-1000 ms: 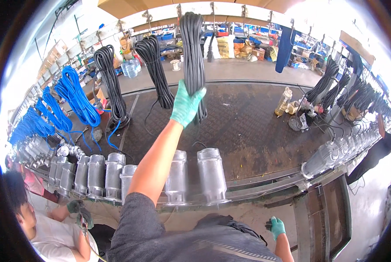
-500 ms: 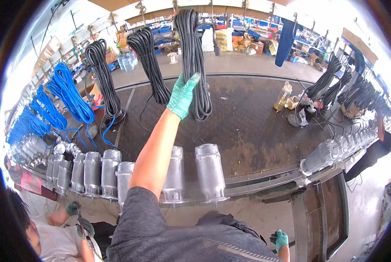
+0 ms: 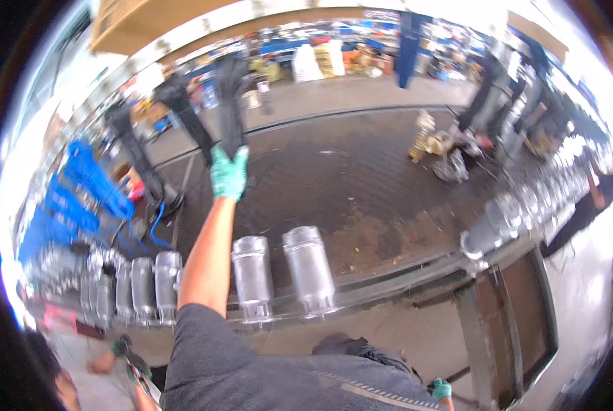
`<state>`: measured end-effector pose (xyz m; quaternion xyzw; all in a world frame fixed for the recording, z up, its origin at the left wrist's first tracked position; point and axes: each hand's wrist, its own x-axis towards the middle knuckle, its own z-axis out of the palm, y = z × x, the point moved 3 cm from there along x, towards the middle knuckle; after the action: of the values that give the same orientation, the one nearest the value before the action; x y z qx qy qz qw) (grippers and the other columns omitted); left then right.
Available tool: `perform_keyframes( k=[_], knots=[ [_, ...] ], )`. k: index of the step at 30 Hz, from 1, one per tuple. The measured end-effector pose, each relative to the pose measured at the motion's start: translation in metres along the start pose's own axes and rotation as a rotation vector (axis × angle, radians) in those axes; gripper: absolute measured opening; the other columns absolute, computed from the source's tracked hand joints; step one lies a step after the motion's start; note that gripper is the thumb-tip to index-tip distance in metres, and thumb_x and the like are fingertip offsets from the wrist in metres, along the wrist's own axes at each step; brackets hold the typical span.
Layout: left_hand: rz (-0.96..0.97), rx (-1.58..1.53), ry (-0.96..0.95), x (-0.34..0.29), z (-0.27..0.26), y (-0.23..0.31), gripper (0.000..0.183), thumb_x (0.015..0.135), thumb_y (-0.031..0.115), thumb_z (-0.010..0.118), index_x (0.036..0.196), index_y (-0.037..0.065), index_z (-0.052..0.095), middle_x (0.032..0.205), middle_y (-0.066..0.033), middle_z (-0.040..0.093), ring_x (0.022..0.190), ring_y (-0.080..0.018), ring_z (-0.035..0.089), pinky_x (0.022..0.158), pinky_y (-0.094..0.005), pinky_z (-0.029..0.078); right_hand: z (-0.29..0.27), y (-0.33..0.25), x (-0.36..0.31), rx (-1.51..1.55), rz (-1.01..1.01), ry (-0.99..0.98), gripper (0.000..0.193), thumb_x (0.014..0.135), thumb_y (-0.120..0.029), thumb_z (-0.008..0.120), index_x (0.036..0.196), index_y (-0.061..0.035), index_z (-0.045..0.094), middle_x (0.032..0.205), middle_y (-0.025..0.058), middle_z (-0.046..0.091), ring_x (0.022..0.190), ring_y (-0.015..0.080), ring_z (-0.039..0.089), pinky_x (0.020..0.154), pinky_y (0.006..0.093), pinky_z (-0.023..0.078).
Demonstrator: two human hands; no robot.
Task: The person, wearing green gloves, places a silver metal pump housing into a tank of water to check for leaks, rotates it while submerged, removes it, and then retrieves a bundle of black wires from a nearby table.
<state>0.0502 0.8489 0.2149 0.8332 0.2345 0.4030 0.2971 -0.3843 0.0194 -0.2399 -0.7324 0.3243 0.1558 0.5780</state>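
A black cable coil [image 3: 232,103] could be snagged on the neighbouring coil [image 3: 185,109] if swung left, the 2 being close; above the table [image 3: 361,185], its long axis is near upright, lower end pointing down, clasped by the half-closed left hand [image 3: 229,177]; the opening and hold of the right hand [image 3: 442,390] cannot be told

White glare washes out both sides while motion blur smears the held black coil [image 3: 231,103].

Free passage over mid bench [image 3: 334,192], btwn L hand [image 3: 229,173] w/ blk coil [image 3: 231,106] and bottle [image 3: 421,135]. Obstr. to L: 2nd coil [image 3: 189,118], blue coils [image 3: 99,179]. Metal cyls. [image 3: 310,267] line near edge, ctr./L.
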Motion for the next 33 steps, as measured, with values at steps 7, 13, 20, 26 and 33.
perform_keyframes(
  k=[7,13,20,26,33],
  knots=[
    [0.005,0.056,0.059,0.001,0.005,-0.01,0.09,0.097,0.053,0.067,0.149,-0.012,0.034,0.145,-0.0352,0.052,0.129,-0.0461,0.057,0.108,-0.0487,0.045,-0.022,0.072,-0.041,0.259,0.553,0.133,0.023,0.103,-0.026,0.055,0.111,-0.0055,0.06,0.083,0.0151,0.069,0.063,0.0292,0.067,0.056,0.0449,0.057],
    [-0.031,0.121,0.137,-0.024,0.045,-0.01,0.083,0.103,0.041,0.062,0.157,-0.01,0.026,0.157,-0.0312,0.041,0.136,-0.0426,0.052,0.115,-0.0452,0.042,-0.031,0.116,-0.052,0.375,0.674,0.086,0.026,0.104,-0.029,0.056,0.12,-0.0076,0.058,0.091,0.0153,0.071,0.068,0.0296,0.068,0.058,0.0457,0.057],
    [-0.113,-0.203,-0.189,-0.198,0.133,0.028,0.069,0.094,0.004,0.066,0.156,0.004,0.036,0.147,-0.0194,0.053,0.132,-0.0291,0.055,0.112,-0.0395,0.043,-0.091,0.118,-0.035,0.49,0.659,0.152,0.021,0.104,-0.027,0.057,0.114,-0.0091,0.06,0.081,0.0124,0.069,0.061,0.0267,0.065,0.056,0.0437,0.056],
    [-0.121,-0.268,-0.49,-0.24,0.219,0.116,0.059,0.098,0.008,0.066,0.153,0.008,0.043,0.138,-0.0137,0.059,0.125,-0.023,0.058,0.11,-0.0365,0.044,-0.139,0.119,-0.022,0.55,0.587,0.245,0.02,0.103,-0.027,0.059,0.107,-0.008,0.059,0.079,0.0118,0.068,0.06,0.0261,0.065,0.053,0.0421,0.056],
    [0.003,-0.464,-0.627,-0.186,0.383,0.311,0.076,0.094,0.027,0.076,0.155,0.002,0.037,0.14,-0.0182,0.059,0.134,-0.0256,0.054,0.113,-0.0395,0.042,-0.129,0.159,-0.041,0.777,0.613,0.481,0.018,0.1,-0.029,0.062,0.099,-0.0105,0.062,0.082,0.016,0.07,0.061,0.0339,0.068,0.056,0.0518,0.058]
  ],
)
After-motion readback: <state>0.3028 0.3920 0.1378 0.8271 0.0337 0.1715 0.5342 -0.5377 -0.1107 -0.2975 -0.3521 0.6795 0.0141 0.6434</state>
